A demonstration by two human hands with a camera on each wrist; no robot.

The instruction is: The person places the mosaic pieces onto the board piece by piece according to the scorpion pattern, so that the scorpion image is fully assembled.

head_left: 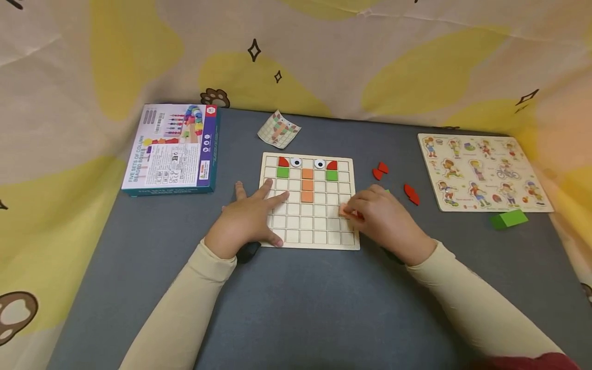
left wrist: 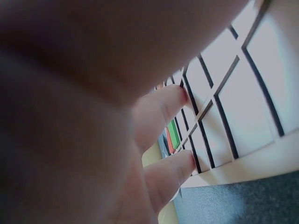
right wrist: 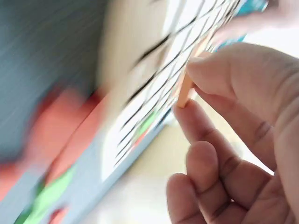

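A wooden grid board [head_left: 319, 224] lies on the table between the hands. Near its top are two eye tiles [head_left: 296, 162], two red corner tiles [head_left: 332, 165] and two green squares [head_left: 282, 172]. Three orange squares [head_left: 307, 185] form a column down the middle. With fingers spread, my left hand [head_left: 245, 218] rests on the board's left side; two fingertips meet the grid in the left wrist view. Over the board's right edge, my right hand [head_left: 388, 221] pinches an orange tile [right wrist: 185, 88] between thumb and fingers. In the head view that hand hides part of the edge.
Behind the board lies a small pattern card [head_left: 279, 130]. Loose red pieces [head_left: 411, 195] lie to the right, with a bit of green beside the right hand. Farther right are a picture puzzle board [head_left: 474, 174] and a green block [head_left: 510, 219]. A boxed set [head_left: 171, 154] sits back left.
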